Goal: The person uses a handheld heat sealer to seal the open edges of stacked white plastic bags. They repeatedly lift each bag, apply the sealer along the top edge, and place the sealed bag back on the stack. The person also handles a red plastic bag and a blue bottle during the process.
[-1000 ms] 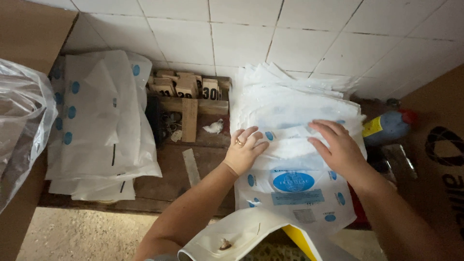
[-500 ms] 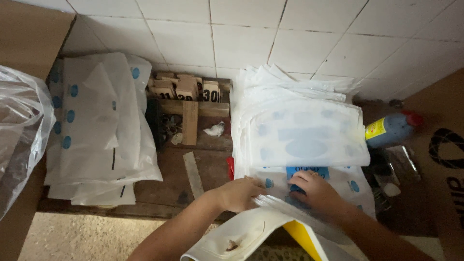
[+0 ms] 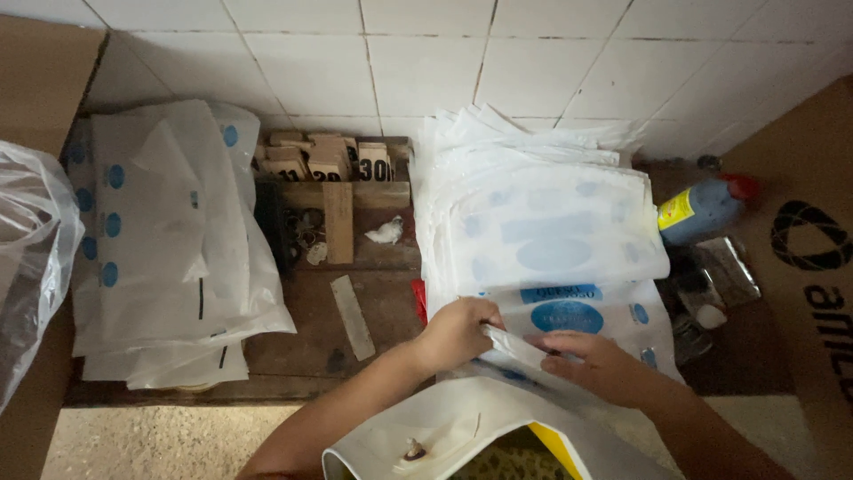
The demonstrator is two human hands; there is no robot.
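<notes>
here, left to right: stack of white bags (image 3: 169,258) lies apart at far left; left hand (image 3: 458,331) and right hand (image 3: 591,363) pinch near edge of printed bag (image 3: 569,311), atop the right-hand pile (image 3: 533,204); blue bottle (image 3: 702,209) beyond.

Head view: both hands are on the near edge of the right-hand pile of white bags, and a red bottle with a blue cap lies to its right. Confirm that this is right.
Not quite. The head view shows the bottle is blue with a red cap, not red with a blue cap. The rest holds: the left hand and right hand are on the near edge of the right-hand pile of white bags, and the bottle lies to its right.
</notes>
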